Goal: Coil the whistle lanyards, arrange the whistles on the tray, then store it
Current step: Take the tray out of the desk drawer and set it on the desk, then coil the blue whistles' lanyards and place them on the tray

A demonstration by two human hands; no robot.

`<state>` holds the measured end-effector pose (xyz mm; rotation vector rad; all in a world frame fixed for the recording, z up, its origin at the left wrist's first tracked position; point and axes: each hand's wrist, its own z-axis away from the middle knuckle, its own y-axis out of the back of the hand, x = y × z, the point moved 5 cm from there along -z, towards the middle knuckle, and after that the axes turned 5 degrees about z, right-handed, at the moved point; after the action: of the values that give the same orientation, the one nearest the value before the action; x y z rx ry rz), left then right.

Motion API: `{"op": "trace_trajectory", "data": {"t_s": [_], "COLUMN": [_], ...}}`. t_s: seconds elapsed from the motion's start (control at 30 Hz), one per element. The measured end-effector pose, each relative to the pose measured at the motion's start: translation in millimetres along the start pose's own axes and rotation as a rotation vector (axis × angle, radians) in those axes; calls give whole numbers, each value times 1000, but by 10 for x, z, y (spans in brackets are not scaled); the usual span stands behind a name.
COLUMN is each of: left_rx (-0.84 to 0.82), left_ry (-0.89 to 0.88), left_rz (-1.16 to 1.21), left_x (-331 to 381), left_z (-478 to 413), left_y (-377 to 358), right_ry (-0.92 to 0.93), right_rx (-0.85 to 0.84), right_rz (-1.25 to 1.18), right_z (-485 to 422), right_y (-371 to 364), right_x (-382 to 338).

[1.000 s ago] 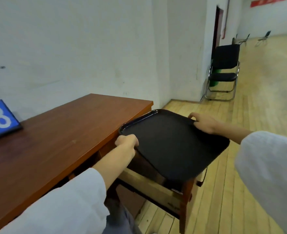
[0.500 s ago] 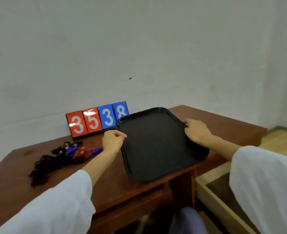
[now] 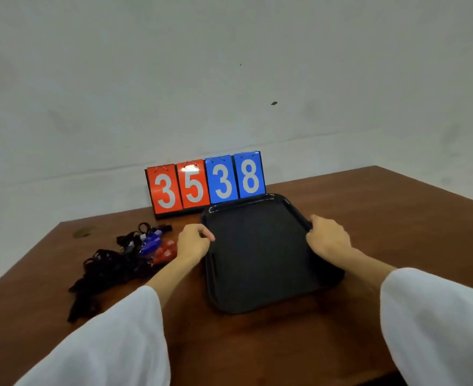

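Setting the black tray [image 3: 257, 307] on the wooden table [image 3: 271, 349], with one hand on each side rim.
Nearest to the camera, white sleeves [image 3: 104, 344] led to the hands: the left hand [image 3: 195, 242] had its fingers curled over the left rim, and the right hand [image 3: 328, 240] clasped the right rim, so both were grasping the tray. The tray was bare and lay flat or nearly flat in the middle of the table; whether it fully touched the wood could not be told. To do this step well, it seemed best to lower both sides evenly and to let go only when the tray sat steady. The whistles [image 3: 153, 243] lay just left of the left hand, in a heap with their black lanyards [image 3: 104, 271] tangled, not yet coiled. Behind them a flip scoreboard [image 3: 206, 182] showed 35 and 38 and stood against the wall.
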<state>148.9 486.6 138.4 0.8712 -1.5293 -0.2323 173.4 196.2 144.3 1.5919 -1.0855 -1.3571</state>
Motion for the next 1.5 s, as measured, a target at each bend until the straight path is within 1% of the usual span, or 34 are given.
{"op": "trace_trajectory", "data": {"t_s": [0.23,0.37,0.43,0.5,0.53,0.6,0.67,0.7,0.73,0.8,0.9,0.97,1.03,1.23,1.27,1.3,1.33,1.4,1.43,1.5], "left_rx": [9,-46,-79,-94,-74,37,186,239,269,271,201,159,154,161,171,198,243,348,385,416], "left_ry": [15,-70,-108,-139,-158,-204,-217,-217,-229,-295,-362,-369,-367,-370,-371,-376,-388,-420,-438,-483], "left_rz": [-129,-253,-298,-311,-286,-173,-91,-93,-122,-209,-294,-391,-471,-576,-576,-564,-526,-360,-256,-81], "left_x": [-213,-233,-225,-213,-205,-229,-343,-423,-510,-589,-620,-626,-653,-727,-725,-701,-653,-511,-421,-228], "left_z": [-80,11,16,-3,-4,29,115,156,182,207,214,232,237,251,257,267,278,317,357,459], "left_y": [226,250,223,236,278,448,657,735,790,789,722,654,635,644,640,650,679,760,789,799], "right_ry": [19,22,7,15,30,65,131,185,243,340,432,449,457,476,469,457,436,374,337,249], "right_rx": [-46,-32,-25,-14,2,77,150,147,120,46,-63,-128,-149,-217,-231,-226,-198,-164,-226,-447], "right_rz": [-45,-27,20,164,269,438,448,408,347,208,103,131,206,376,348,269,147,-173,-365,-781], "right_z": [-25,9,41,93,114,125,110,97,79,72,113,151,183,298,318,325,322,336,365,474], "right_y": [-343,-357,-345,-319,-306,-295,-343,-415,-518,-683,-894,-1018,-1075,-1001,-972,-923,-844,-651,-594,-562], "right_x": [-271,-320,-299,-346,-393,-545,-780,-934,-1119,-1453,-1849,-1962,-1981,-1980,-1978,-1981,-1992,-2050,-2093,-2202]}}
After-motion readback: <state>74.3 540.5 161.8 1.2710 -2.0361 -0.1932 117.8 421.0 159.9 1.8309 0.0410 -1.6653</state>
